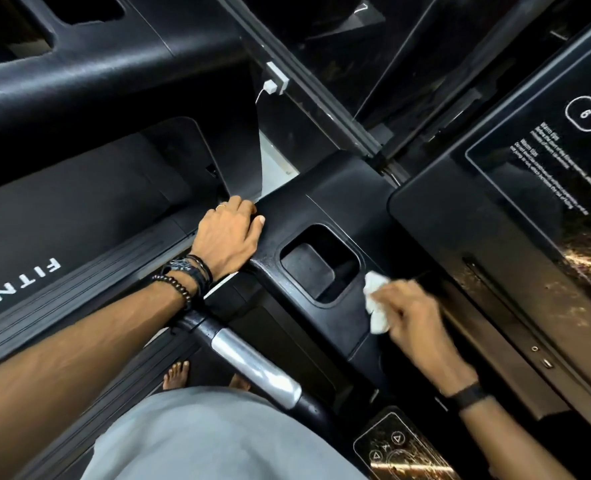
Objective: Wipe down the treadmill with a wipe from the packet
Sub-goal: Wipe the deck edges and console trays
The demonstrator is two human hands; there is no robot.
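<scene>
In the head view, you are looking down on the black treadmill (325, 209) from above. Your right hand (415, 320) is holding the wipe (375, 303) with curled fingers. The wipe is white, crumpled into a small wad, and it is sticking out from your fingers toward the left. It is lying against the console surface just beside the right edge of the pocket (320, 265). I cannot tell if the wad is pressing hard or only touching. The hand is a little blurred.

Your left hand (230, 237) is resting on the left end of the console, with the fingers curving over the far edge and the thumb lying flat on top. It is gripping this edge and is holding nothing else. A ring is showing on one finger, and bracelets (188, 275) are sitting around the wrist. A dark band (469, 396) is sitting on your right wrist.

The pocket is a rounded rectangular hollow in the console, between your two hands. Inside it you are seeing only a dark flat bottom and shadow.

The glossy display (543, 188) is lying to the right, with white text. A silver handle (256, 365) is running below the console, and your bare feet (176, 374) are showing under it.
</scene>
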